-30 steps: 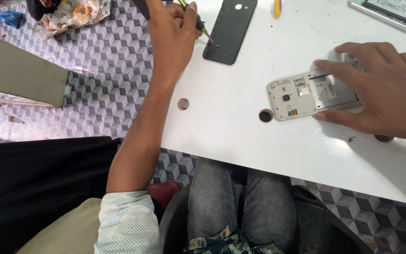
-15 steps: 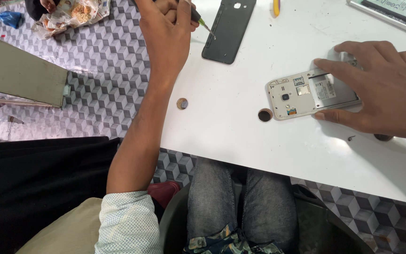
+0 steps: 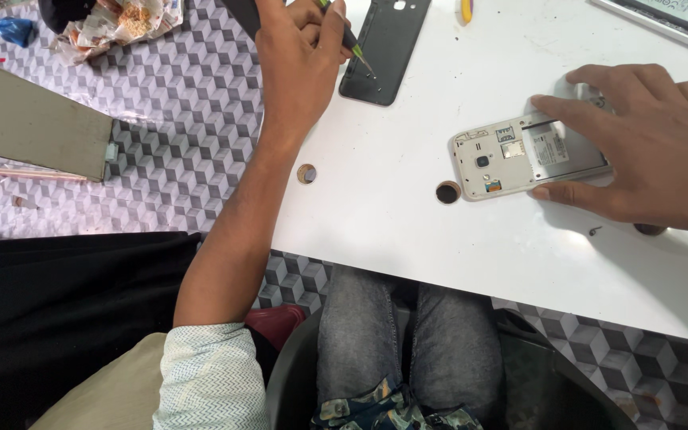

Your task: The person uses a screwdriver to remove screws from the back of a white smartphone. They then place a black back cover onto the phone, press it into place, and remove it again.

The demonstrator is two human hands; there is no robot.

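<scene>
Left hand (image 3: 300, 60) gripping small screwdriver (image 3: 352, 46), tip touching black back cover (image 3: 384, 48) lying at worktop (image 3: 408, 247) far edge. Right hand (image 3: 646, 147) pressing down, fingers spread, on opened white phone (image 3: 519, 155) lying flat beside round hole (image 3: 447, 192).

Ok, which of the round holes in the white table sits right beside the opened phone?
The dark hole, touching the opened phone at its lower-left corner; the hole near the table's edge stands apart.
</scene>
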